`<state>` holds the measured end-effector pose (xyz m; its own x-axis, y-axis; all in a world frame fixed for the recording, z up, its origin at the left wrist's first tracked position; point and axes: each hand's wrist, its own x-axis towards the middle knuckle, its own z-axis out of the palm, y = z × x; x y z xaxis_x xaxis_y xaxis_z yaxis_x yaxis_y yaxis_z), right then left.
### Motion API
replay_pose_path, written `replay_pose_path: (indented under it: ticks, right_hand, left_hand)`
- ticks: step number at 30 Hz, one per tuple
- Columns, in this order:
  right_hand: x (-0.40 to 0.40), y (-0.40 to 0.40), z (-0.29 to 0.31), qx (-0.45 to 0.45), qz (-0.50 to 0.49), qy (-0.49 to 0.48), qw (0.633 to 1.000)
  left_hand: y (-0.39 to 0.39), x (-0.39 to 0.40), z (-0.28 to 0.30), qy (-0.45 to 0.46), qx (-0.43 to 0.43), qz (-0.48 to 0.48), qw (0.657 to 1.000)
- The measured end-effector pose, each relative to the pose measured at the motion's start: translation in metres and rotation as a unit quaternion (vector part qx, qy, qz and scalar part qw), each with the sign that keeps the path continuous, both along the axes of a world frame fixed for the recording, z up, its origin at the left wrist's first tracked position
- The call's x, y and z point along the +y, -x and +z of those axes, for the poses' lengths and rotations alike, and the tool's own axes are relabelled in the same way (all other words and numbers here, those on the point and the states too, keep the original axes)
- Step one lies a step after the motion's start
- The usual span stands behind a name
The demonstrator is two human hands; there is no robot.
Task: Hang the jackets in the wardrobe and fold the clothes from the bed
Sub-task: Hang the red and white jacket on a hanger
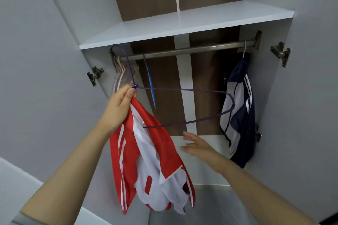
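Inside the open white wardrobe (182, 22), the red-and-white striped jacket (151, 160) hangs left of centre from the left hand (118, 107), which pinches it together with the purple wire hanger (184, 90). The right hand (198, 146), fingers spread, holds nothing.

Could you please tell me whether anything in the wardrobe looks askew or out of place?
Yes: the purple hanger is tilted nearly flat off the rail, and the red jacket dangles bunched from the left hand rather than sitting on it.
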<state>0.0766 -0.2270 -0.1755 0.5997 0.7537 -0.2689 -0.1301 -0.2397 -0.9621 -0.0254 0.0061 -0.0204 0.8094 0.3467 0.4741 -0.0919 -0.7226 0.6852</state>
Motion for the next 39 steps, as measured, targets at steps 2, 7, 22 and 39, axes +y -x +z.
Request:
replay_pose_path:
  ticks: [2,7,22,39]
  right_hand:
    - [0.037,0.028,-0.006,-0.030,0.051,0.020,0.998]
    - [0.087,0.060,-0.017,-0.208,-0.007,0.024,0.978]
    - [0.031,-0.066,0.124,-0.235,-0.004,-0.010,0.972]
    - [-0.007,-0.045,0.131,-0.346,-0.139,0.092,0.923]
  left_hand:
    - [0.007,-0.002,0.004,0.014,-0.012,-0.004,1.000]
    - [0.035,0.009,0.013,0.044,-0.016,0.023,0.999]
    - [0.097,0.062,-0.025,-0.206,0.110,-0.027,0.972]
    - [0.027,-0.012,-0.023,-0.356,0.067,0.082,0.929]
